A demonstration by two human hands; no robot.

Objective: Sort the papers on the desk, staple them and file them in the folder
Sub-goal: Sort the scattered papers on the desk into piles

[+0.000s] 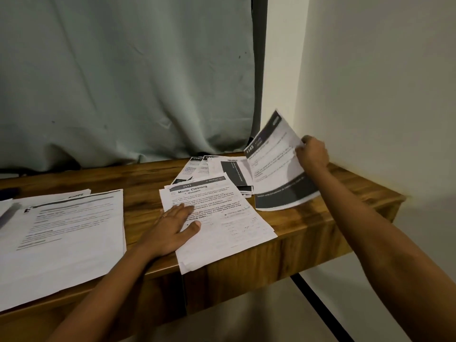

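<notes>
One dark-banded sheet [278, 169] is pinched by the right hand [312, 154] above the unsorted heap [212, 169] at the rear of the counter [148, 174]. The Mirror Cleaning stack [222, 223] is pressed flat by the straight-fingered left hand [172, 225]. Headings are best compared before the sheet is laid square.

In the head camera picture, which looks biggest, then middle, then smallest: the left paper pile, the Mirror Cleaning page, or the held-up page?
1. Left paper pile, nearest the camera.
2. Mirror Cleaning page.
3. Held-up page, curled and farther off; true sizes may match.
</notes>
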